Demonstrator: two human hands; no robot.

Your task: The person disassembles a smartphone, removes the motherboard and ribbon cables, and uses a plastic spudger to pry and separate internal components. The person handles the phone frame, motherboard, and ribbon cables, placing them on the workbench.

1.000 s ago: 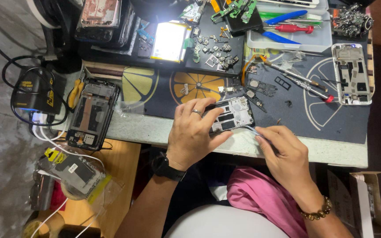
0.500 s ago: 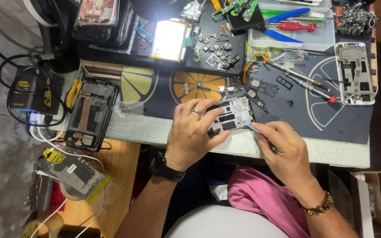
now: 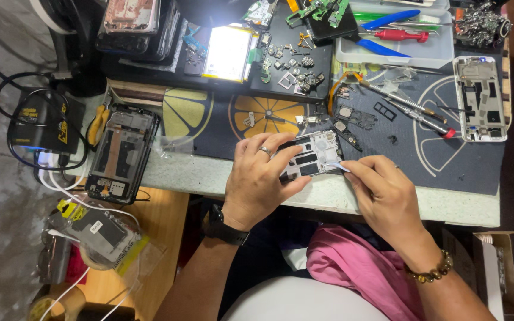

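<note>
My left hand (image 3: 261, 180), with a ring and a black wristwatch, grips an opened white phone frame (image 3: 315, 156) at the near edge of the workbench. My right hand (image 3: 382, 193), with a bead bracelet at the wrist, pinches a small thin pale tool (image 3: 341, 167) whose tip touches the frame's right side. Both hands rest over the dark work mat (image 3: 388, 148) printed with citrus slices.
A second opened phone (image 3: 120, 153) lies at the left, a white phone frame (image 3: 479, 98) at the far right. Loose small parts (image 3: 295, 68), a white battery (image 3: 228, 53), screwdrivers in a tray (image 3: 397, 37), a black power unit (image 3: 43, 122) with cables and a pink cloth (image 3: 358, 270) surround me.
My right hand has shifted slightly left, bringing the thin tool against the frame's right edge. My left hand keeps its grip on the frame.
</note>
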